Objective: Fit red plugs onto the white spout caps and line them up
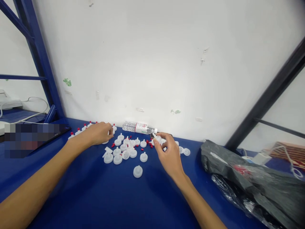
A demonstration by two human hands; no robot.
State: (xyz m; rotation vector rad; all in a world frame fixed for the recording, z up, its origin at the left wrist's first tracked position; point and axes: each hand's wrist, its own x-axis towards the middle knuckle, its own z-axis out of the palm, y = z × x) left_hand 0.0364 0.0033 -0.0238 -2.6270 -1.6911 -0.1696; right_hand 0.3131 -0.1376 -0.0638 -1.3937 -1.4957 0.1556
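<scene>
Forming the background, a white wall [152, 63] rises behind a blue surface [114, 197]. A blue metal frame [39, 51] stands at the left side; a dark slanted post [264, 92] stands at the right. A dark grey plastic bag [267, 190] lies crumpled along the right part of the surface. A flat dark device [64, 128], partly pixelated, lies at the far left.

The right hand [170, 152] is positioned right of centre. Its thumb and fingers are pinched on a white nozzle cap [157, 138], which is raised and tilted with the nozzle directed toward the upper left. The left hand [98, 133] is positioned left of centre, near the back of the surface. Its fingers bend downward over the caps there; whether they grasp one cannot be told.

A clear bottle [141, 128] with a white label lies on its side near the wall, between the two hands.

White caps [117, 159] are clustered on the surface between the hands. One is turned with its underside visible; another lies nearest the person, apart from the cluster. Two round white pieces [186, 151] lie to the right of the right hand. Red-tipped caps [78, 131] stand upright at the left, partly hidden by the left hand. Small red tips [142, 149] lie loose among the white caps and beside the right hand.
</scene>
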